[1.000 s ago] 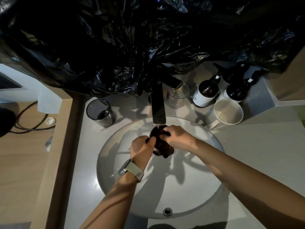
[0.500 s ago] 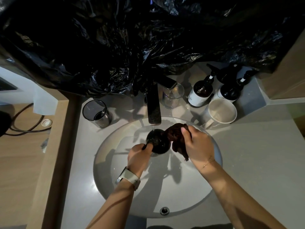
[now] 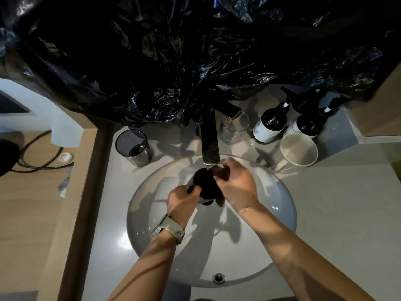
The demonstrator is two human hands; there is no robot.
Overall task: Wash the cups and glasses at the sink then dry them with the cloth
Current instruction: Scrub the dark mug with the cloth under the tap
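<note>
— Where is the cup being washed?

— The dark cup (image 3: 204, 183) is held over the far half of the sink basin (image 3: 271, 246), right beneath the spout of the tap (image 3: 209, 144). Its mouth faces up toward the camera.

— What is the left hand doing?

— The left hand (image 3: 182, 204) has its fingers curled round the cup's near-left side and grips it. A pale watch (image 3: 171, 229) sits on that wrist.

— And the right hand?

— The right hand (image 3: 235, 185) is clenched on a dark brownish cloth (image 3: 221, 173) and presses it against the cup's rim on the right side. How far the cloth goes into the cup I cannot tell; it is too dark there.

— Is water running?

— Only a thin glint shows under the spout, so I cannot say.

— What else stands on the counter?

— A smoky dark glass (image 3: 133, 146) stands upright near the far left corner of the counter (image 3: 336, 213), well apart from the basin rim. A clear glass (image 3: 233, 129) stands just right of the tap at the back edge. Two dark pump bottles (image 3: 271, 122) lean together near the far right corner, and a white mug (image 3: 298, 152) stands just in front of them, beside the basin's far right rim.

— And behind?

— Crumpled black plastic sheeting (image 3: 195, 51) hangs over the back edge. Off the counter's left edge lies a wooden surface (image 3: 26, 213) with a black cable (image 3: 39, 164).
</note>
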